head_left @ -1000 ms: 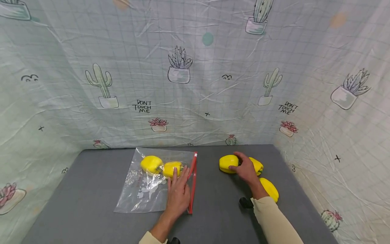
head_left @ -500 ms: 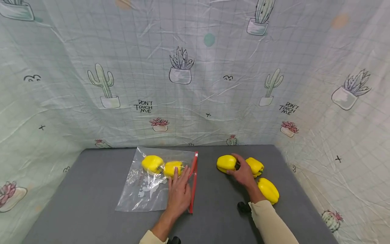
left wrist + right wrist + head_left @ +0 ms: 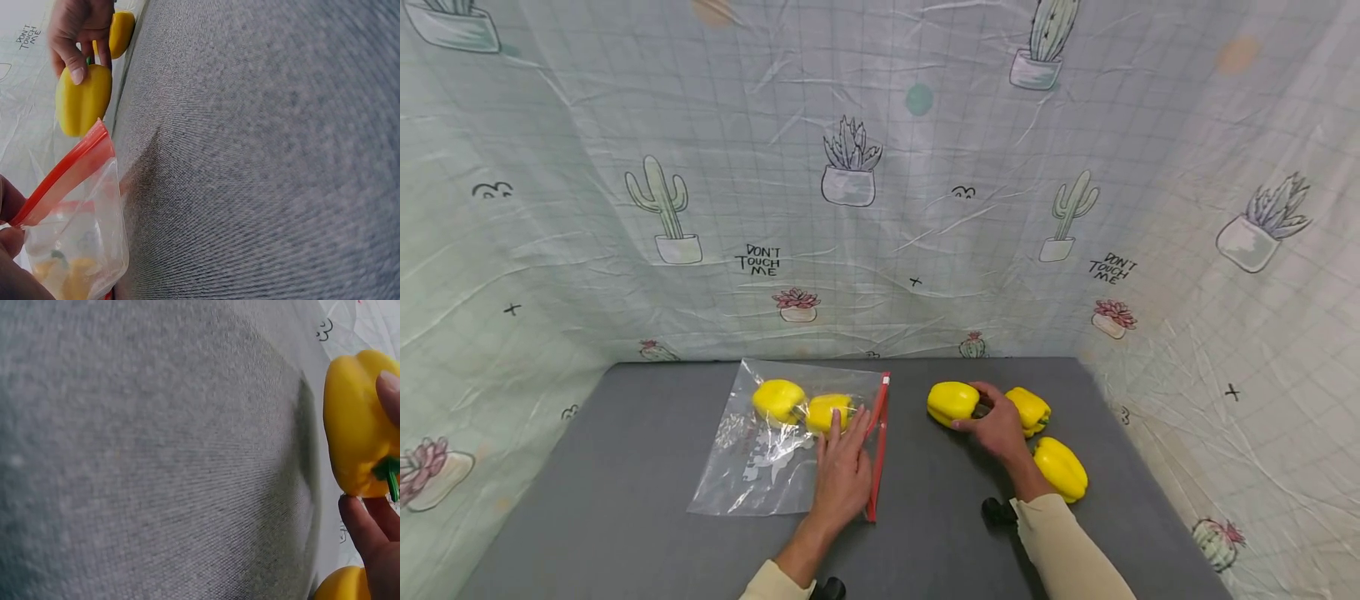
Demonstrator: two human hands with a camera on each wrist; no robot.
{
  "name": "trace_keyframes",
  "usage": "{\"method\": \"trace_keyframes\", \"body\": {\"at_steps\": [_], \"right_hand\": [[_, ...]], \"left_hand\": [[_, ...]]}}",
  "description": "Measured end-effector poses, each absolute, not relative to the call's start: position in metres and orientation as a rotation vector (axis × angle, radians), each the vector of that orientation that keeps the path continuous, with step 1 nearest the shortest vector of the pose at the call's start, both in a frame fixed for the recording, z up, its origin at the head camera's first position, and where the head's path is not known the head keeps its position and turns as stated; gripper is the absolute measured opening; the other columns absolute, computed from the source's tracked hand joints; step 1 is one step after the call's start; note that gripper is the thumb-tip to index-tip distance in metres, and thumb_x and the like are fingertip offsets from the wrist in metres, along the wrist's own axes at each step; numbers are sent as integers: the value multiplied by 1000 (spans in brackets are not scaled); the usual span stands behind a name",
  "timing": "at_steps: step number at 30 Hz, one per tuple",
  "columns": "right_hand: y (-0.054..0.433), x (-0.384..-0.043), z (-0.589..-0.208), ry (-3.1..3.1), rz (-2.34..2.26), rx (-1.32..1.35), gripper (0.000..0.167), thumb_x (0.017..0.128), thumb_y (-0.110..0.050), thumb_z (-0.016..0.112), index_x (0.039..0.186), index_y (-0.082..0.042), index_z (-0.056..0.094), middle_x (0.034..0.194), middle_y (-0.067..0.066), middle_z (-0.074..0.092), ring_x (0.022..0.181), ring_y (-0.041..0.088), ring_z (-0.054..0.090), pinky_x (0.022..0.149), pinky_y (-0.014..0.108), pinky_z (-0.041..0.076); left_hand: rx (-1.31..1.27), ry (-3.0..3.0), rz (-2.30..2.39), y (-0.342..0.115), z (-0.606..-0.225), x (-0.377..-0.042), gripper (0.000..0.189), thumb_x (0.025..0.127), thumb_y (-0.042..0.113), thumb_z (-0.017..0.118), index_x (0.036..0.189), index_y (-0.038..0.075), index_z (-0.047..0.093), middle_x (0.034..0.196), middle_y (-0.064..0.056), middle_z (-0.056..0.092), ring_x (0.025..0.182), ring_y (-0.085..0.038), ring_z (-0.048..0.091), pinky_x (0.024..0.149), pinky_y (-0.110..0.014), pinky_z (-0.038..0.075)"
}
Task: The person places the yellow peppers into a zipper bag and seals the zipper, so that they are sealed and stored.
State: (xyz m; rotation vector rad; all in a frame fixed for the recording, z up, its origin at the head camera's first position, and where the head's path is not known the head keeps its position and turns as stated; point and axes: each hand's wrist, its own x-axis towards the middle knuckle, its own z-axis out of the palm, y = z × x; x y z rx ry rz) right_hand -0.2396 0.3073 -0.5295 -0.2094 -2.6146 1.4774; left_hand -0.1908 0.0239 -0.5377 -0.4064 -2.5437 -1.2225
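A clear zip bag [image 3: 730, 475] with a red zip edge lies on the table, and two yellow bell peppers show through it, a left one [image 3: 777, 400] and a right one [image 3: 827, 411]. My left hand [image 3: 844, 477] is over the bag's mouth side. In the left wrist view its thumb and a finger pinch the raised red edge [image 3: 69, 162]. To the right of the bag, my right hand [image 3: 1000, 427] grips another yellow bell pepper [image 3: 951, 402] by its stem end. Thumb and fingers lie on opposite sides of that pepper, whose green stem [image 3: 389, 472] shows in the right wrist view.
Just right of my right hand sits a yellow bell pepper [image 3: 1030, 412], and a nearer one [image 3: 1062, 471] lies beside the right forearm. The grey table [image 3: 625, 467] ends at a patterned curtain [image 3: 910, 225] behind and at both sides.
My right hand has moved the gripped pepper slightly left, toward the bag. The left hand keeps its place at the bag's mouth. The whole head view has shifted a little.
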Motion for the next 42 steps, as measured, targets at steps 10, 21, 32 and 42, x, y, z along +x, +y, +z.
{"method": "trace_keyframes", "body": {"at_steps": [10, 21, 32, 42], "right_hand": [[299, -232, -529, -2631, 1539, -74, 77, 78, -14, 92, 145, -5, 57, 146, 21, 61, 134, 41, 60, 110, 56, 51], [284, -226, -538, -2635, 1641, 104, 71, 77, -11, 92, 140, -3, 61, 140, 21, 64, 129, 39, 63, 108, 52, 54], [267, -220, -542, -2618, 1741, 275, 71, 75, -12, 94, 138, -2, 63, 139, 22, 65, 126, 40, 66, 104, 49, 57], [252, -216, -540, -2616, 1768, 332, 72, 74, -11, 94, 138, -1, 62, 139, 22, 64, 126, 40, 66, 106, 51, 56]], "left_hand": [[-399, -2568, -1228, 23, -538, -191, 58, 99, -2, 51, 155, 8, 50, 162, -10, 50, 159, -46, 25, 121, -78, 17], [-388, -2593, -1237, 23, -540, -193, 58, 99, 0, 51, 157, 10, 48, 163, -9, 48, 161, -43, 22, 122, -77, 15], [-377, -2612, -1249, 25, -539, -192, 60, 100, 0, 53, 158, 12, 45, 163, -10, 48, 161, -44, 21, 123, -77, 13], [-369, -2637, -1246, 25, -538, -193, 60, 101, 1, 52, 159, 11, 43, 164, -10, 46, 161, -44, 19, 123, -76, 13]]}}
